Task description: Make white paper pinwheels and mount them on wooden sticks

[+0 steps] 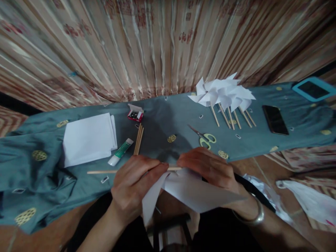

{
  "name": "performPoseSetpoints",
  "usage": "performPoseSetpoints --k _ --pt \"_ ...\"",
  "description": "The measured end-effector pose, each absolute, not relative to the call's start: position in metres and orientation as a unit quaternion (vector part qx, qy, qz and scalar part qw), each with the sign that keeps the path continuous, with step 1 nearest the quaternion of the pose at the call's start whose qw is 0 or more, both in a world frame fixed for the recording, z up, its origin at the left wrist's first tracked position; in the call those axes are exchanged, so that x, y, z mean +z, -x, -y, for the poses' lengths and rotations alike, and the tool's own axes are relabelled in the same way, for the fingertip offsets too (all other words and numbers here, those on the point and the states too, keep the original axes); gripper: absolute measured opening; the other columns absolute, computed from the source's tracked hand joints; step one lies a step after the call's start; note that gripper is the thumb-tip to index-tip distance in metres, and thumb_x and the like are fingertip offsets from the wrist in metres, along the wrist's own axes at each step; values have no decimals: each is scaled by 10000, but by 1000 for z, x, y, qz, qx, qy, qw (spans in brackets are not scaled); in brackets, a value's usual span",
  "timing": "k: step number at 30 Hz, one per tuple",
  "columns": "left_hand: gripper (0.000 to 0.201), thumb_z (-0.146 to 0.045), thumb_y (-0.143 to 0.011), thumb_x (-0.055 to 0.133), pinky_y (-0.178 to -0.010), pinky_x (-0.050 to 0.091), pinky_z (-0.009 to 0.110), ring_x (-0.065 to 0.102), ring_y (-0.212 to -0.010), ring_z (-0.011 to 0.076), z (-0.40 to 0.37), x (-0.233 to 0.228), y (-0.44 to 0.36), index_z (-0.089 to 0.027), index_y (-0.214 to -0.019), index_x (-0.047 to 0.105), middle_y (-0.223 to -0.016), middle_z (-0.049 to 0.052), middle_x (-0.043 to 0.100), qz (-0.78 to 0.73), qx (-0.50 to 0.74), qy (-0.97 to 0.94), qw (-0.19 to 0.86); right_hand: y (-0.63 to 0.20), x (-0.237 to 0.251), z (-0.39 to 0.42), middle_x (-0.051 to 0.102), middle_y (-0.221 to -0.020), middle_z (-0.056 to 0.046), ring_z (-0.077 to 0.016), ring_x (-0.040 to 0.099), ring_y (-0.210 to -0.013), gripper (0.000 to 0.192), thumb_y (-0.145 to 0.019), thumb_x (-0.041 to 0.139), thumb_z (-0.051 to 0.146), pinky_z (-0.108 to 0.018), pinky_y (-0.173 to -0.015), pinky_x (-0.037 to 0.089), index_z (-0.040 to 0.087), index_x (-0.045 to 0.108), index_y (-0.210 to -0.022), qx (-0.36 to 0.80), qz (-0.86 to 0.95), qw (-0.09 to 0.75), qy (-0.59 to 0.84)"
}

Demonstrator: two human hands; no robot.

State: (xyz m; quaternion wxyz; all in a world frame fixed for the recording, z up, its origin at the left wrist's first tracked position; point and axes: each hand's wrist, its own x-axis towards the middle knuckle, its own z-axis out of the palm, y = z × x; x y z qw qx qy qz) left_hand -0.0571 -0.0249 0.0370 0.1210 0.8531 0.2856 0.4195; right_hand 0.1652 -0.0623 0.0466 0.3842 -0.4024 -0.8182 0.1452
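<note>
Person sits at the near edge of the bench (157, 119), which is draped in a teal cloth. Both hands work at that edge, just in front of the body.

Left hand (136, 182): fingers pinched together on a wooden stick (102, 172) and on the folded white paper (189, 192) where the two meet. The stick runs left from the grip, lying along the near edge. Right hand (207, 166): fingers closed over the same joint from the other side, pressing paper against stick. Most of the paper hangs off the near edge over the lap.

Judged progress: a pile of finished paper pinwheels (225, 92) on sticks lies at the far edge, right of centre, so several units look done. The one in hand looks mid-assembly: the paper is folded into points, but I can't tell if it's fixed to the stick.

Stock left: stack of white paper sheets (89, 138) toward the left end, a few spare sticks (138, 139) left of centre, glue stick (120, 152) between them, nearer the front. Small red box of pins (135, 114) near the far edge; contents too small to confirm. Green-handled scissors (206, 137) lie right of centre, untouched. Black phone (275, 119) toward the right end, blue-framed tablet (313, 88) at the far right corner.

So more material remains than finished pieces used.
</note>
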Motion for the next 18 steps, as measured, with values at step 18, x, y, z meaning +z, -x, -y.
performPoseSetpoints --k 18 --pt "217 -231 -909 580 -609 562 343 683 -762 213 27 34 54 -237 -1092 697 -893 67 729 -293 406 -856 127 -160 49 65 746 -914 -80 -220 695 -875 269 -966 403 125 -370 -781 573 210 628 -1087 18 848 310 430"
